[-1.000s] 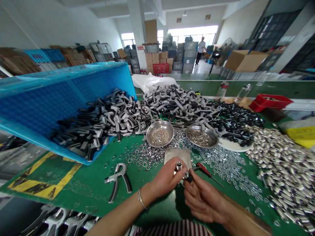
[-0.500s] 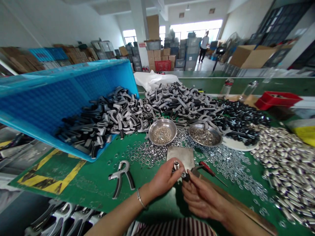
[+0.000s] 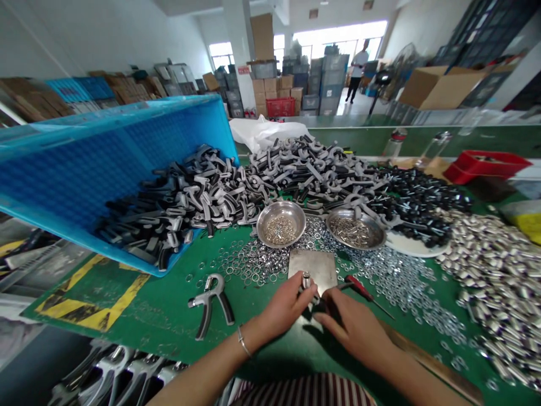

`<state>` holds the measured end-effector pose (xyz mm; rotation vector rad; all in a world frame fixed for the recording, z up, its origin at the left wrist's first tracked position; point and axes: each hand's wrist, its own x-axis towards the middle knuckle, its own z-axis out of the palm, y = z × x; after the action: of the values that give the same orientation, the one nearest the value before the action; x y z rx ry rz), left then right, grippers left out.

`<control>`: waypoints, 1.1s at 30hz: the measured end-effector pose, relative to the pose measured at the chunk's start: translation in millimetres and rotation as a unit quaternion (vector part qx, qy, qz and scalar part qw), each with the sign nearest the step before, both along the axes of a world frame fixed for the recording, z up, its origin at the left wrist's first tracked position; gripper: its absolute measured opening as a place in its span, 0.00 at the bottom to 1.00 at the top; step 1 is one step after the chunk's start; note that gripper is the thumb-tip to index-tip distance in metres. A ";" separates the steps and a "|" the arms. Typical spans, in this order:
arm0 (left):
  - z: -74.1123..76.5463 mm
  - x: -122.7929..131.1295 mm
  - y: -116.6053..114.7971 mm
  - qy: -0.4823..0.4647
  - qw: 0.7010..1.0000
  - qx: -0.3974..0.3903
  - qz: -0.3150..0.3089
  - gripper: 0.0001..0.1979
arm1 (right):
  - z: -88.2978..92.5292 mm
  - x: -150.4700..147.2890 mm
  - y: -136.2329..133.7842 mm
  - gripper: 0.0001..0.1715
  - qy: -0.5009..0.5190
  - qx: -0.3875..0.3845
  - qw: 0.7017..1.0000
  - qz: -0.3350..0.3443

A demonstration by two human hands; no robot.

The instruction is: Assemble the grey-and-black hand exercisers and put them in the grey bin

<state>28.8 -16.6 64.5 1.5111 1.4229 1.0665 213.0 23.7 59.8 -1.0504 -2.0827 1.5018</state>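
Observation:
My left hand pinches a small silver metal cylinder at the near edge of a square steel plate. My right hand is closed beside it, its fingertips meeting the left hand's over a small black part that I can barely make out. A red-handled screwdriver lies just beyond the right hand. A finished grey and black hand gripper lies on the green table to the left.
Two steel bowls of small parts stand behind the plate amid scattered washers. A tilted blue crate spills grey handles. Black screws and metal sleeves pile at right. A person walks far back.
Both hands have lowered to the table by the steel plate. The right hand has turned palm down, hiding the black part it showed earlier. The camera has tilted slightly downward.

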 end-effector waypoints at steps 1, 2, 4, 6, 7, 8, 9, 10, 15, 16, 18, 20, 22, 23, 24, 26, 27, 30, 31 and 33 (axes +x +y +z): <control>-2.3 2.4 0.6 -0.029 0.999 -0.011 0.022 0.14 | 0.9 0.1 0.7 0.28 0.008 0.015 1.000 -0.023; -4.1 4.7 1.3 -0.053 0.998 -0.008 0.035 0.14 | 1.2 0.0 1.0 0.28 0.015 -0.001 0.999 -0.028; -5.4 8.1 2.5 -0.059 0.997 0.038 0.032 0.12 | 0.2 -0.3 0.9 0.32 0.022 -0.107 0.994 0.023; -4.5 10.3 4.1 -0.016 0.995 0.094 0.009 0.09 | -1.9 -0.7 1.6 0.34 0.031 -0.176 0.982 0.062; -4.0 11.2 5.2 0.001 0.994 0.108 0.007 0.08 | -3.1 -0.8 2.6 0.32 0.039 -0.170 0.983 0.056; -3.9 12.2 6.3 0.007 0.994 0.110 0.014 0.08 | -4.3 -0.8 4.1 0.29 0.051 -0.153 0.986 0.038; -4.2 13.3 7.3 0.003 0.994 0.105 0.034 0.09 | -5.6 -0.7 5.6 0.26 0.062 -0.139 0.988 0.015; -5.0 14.5 8.0 -0.003 0.993 0.102 0.060 0.10 | -6.9 -0.4 7.1 0.25 0.067 -0.135 0.988 -0.002; -11.4 17.0 6.4 0.076 0.979 0.190 -0.002 0.06 | -12.7 3.2 9.9 0.39 0.035 -0.314 0.944 0.100; -12.5 17.6 6.2 0.084 0.977 0.196 -0.017 0.05 | -12.6 4.0 9.8 0.40 0.030 -0.304 0.946 0.106; -14.8 19.9 7.2 0.063 0.983 0.173 0.021 0.06 | -11.3 4.5 9.3 0.35 0.038 -0.216 0.974 0.055; -17.2 23.1 9.2 0.033 0.985 0.139 0.099 0.07 | -9.6 3.5 7.8 0.28 0.064 -0.142 0.988 -0.009; -19.9 24.7 10.7 0.039 0.982 0.143 0.115 0.07 | -8.5 2.0 5.4 0.27 0.085 -0.178 0.980 -0.013; -21.2 24.5 10.8 0.054 0.981 0.159 0.095 0.06 | -8.1 1.6 4.3 0.29 0.090 -0.228 0.970 0.010; -22.2 23.8 10.6 0.069 0.980 0.176 0.066 0.05 | -7.7 1.6 3.5 0.31 0.091 -0.272 0.957 0.038; -23.3 21.6 9.3 0.082 0.977 0.195 0.027 0.05 | -7.2 2.9 2.9 0.32 0.091 -0.278 0.955 0.054; -23.0 20.6 8.5 0.082 0.977 0.196 0.029 0.05 | -7.5 4.0 2.8 0.30 0.093 -0.255 0.961 0.044; -18.0 19.3 8.5 0.086 0.974 0.201 0.055 0.07 | -12.8 6.8 0.7 0.28 0.118 -0.234 0.965 0.018; -15.4 19.1 10.7 0.095 0.973 0.205 0.039 0.07 | -16.0 7.2 -0.6 0.30 0.132 -0.281 0.950 0.034; -10.8 18.1 20.9 0.134 0.971 0.195 -0.025 0.05 | -22.3 7.7 -2.3 0.38 0.143 -0.374 0.914 0.071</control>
<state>46.9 4.2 53.8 2.0263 1.3992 1.1954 220.7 21.3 37.5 -0.8283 -1.4102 2.4556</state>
